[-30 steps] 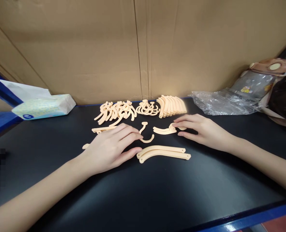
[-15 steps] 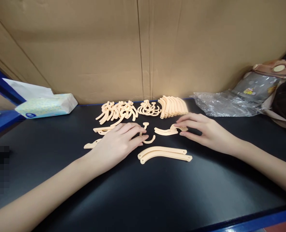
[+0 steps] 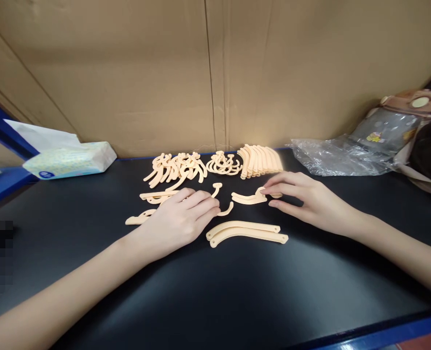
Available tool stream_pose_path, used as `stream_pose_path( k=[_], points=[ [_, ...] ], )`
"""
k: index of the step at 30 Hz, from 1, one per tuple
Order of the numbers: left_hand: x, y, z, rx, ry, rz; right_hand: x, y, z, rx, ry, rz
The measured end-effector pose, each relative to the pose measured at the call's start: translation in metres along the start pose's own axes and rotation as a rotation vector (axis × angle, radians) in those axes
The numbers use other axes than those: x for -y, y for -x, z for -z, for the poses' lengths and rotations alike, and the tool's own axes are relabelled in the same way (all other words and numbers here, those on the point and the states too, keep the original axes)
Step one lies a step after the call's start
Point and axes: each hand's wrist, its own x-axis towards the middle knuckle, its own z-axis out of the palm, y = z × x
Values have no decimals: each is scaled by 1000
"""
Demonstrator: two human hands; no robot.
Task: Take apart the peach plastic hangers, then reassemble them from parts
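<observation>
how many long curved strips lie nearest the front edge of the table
2: the rear strip and the front strip, side by side, right of the left hand, which could hide more.

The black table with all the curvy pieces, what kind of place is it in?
Probably a workbench, maybe in a workshop, though I can't be sure. The black tabletop has a blue frame beside it, many similar peach pieces lie in groups, and brown cardboard stands behind.
</observation>
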Motion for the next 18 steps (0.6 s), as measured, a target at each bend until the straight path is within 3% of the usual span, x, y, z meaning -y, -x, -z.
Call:
stream_pose_path(
  k=[10, 18],
  points=[
    [-22, 2, 14, -201, 164, 18, 21, -1, -8, -47, -26, 75],
    [-36, -4, 24, -180, 198, -100, 35, -3, -12, 16, -9, 206]
  ],
)
